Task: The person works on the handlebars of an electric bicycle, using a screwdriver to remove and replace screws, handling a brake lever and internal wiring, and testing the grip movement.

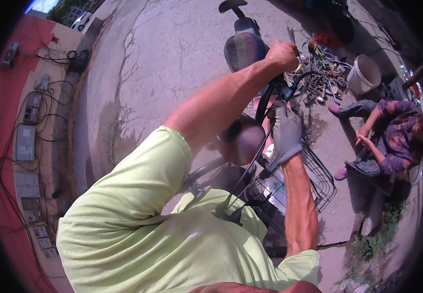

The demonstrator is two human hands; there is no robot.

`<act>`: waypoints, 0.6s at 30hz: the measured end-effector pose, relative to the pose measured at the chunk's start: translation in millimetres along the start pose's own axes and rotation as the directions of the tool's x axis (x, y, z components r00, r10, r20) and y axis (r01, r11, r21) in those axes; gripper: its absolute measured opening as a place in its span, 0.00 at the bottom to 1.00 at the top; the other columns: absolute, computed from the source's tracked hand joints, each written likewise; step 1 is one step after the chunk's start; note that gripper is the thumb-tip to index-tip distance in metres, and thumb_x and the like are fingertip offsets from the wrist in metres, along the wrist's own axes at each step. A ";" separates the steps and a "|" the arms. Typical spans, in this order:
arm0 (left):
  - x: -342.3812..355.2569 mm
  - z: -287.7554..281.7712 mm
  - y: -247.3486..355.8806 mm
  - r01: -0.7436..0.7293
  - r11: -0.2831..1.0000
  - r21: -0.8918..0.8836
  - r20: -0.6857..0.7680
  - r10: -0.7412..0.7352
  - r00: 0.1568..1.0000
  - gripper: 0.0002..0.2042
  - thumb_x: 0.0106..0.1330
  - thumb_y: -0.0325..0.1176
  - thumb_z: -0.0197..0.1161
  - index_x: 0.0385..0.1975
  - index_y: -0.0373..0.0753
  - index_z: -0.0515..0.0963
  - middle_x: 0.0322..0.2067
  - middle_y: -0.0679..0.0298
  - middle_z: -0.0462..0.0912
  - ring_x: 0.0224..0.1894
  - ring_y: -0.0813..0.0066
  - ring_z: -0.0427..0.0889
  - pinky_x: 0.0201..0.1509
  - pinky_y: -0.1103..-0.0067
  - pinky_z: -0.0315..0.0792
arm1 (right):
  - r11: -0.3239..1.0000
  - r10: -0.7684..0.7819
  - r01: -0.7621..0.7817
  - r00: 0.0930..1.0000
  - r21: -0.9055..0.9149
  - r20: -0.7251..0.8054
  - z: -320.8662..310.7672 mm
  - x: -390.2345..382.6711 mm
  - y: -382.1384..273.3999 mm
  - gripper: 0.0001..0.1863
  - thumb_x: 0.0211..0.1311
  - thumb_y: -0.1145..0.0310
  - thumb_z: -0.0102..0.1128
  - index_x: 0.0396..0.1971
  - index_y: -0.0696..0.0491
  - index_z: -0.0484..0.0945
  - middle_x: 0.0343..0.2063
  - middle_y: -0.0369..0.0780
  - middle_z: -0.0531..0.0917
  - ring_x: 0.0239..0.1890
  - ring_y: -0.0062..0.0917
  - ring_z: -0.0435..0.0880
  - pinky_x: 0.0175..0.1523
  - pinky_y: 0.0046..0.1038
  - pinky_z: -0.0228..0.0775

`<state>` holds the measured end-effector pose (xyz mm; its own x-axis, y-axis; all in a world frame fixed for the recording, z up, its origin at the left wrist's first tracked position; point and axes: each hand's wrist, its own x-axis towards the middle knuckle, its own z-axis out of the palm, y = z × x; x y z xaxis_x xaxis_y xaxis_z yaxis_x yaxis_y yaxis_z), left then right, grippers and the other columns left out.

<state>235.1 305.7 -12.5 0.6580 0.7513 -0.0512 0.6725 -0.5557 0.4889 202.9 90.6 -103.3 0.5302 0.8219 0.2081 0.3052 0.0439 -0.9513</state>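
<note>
Handlebar (266, 100) of a bike, black, curved, sits just right of frame centre, approx 1 o'clock from mid-picture. Black cables (250, 166) run from it down toward 6 o'clock.

L hand (283, 54), bare, fist closed over the upper end of the bar at 12 o'clock of the bar; fingers wrapped, grip tight. What else is inside the fist: cannot tell.

R hand (287, 132), grey work glove, at 5 o'clock from the L hand, fingers curled around the bar/cable area just below the bend. Clamped on it, exact part under the glove hidden.

Both forearms enter from lower edge; light green shirt (138, 234) fills the 6–8 o'clock zone.

Wire basket (321, 178) at 4 o'clock of the R hand, just beside the wrist, w/ pale items inside. Bike saddle (243, 49), dark mesh cover, at 9 o'clock of the L hand, near.

Pile of metal scrap and tools (321, 73) on the concrete at 3 o'clock of the L hand. White bucket (364, 73) just beyond the pile, 3 o'clock. Seated person in patterned clothes (390, 139) at 3 o'clock of the R hand, well apart. Cracked concrete ground (162, 58) at 10–11 o'clock. Wall w/ boxes and wiring (28, 141) at far 9 o'clock.
</note>
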 end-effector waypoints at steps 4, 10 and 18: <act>-2.8 -3.0 1.9 0.026 0.999 -0.033 0.025 -0.025 0.999 0.25 0.59 0.24 0.62 0.57 0.47 0.89 0.50 0.49 0.91 0.55 0.54 0.90 0.63 0.69 0.81 | 0.802 0.479 -0.504 0.863 0.321 0.158 -18.0 -1.4 -48.0 0.21 0.83 0.56 0.56 0.35 0.58 0.85 0.25 0.32 0.80 0.29 0.19 0.74 0.36 0.26 0.68; -9.3 -8.9 3.1 0.000 0.999 -0.038 0.008 0.000 1.000 0.24 0.59 0.24 0.62 0.57 0.47 0.89 0.52 0.47 0.90 0.57 0.51 0.88 0.65 0.68 0.80 | 0.888 0.426 -0.445 0.891 0.116 0.157 -28.0 1.7 -48.5 0.19 0.81 0.57 0.60 0.36 0.58 0.85 0.30 0.33 0.83 0.31 0.17 0.75 0.37 0.26 0.68; -14.1 -5.2 1.6 0.100 0.986 -0.133 0.006 -0.100 0.995 0.25 0.60 0.26 0.62 0.59 0.46 0.87 0.59 0.42 0.83 0.64 0.48 0.83 0.71 0.68 0.76 | 0.684 0.496 -0.512 0.849 0.519 0.183 -11.7 -15.5 -27.8 0.11 0.83 0.59 0.59 0.45 0.51 0.83 0.26 0.27 0.74 0.24 0.11 0.71 0.27 0.19 0.62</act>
<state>225.2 296.0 -6.5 0.5896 0.8008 -0.1051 0.6837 -0.4256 0.5929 195.4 70.0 -77.4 0.4563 0.8234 -0.3373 -0.4734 -0.0964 -0.8756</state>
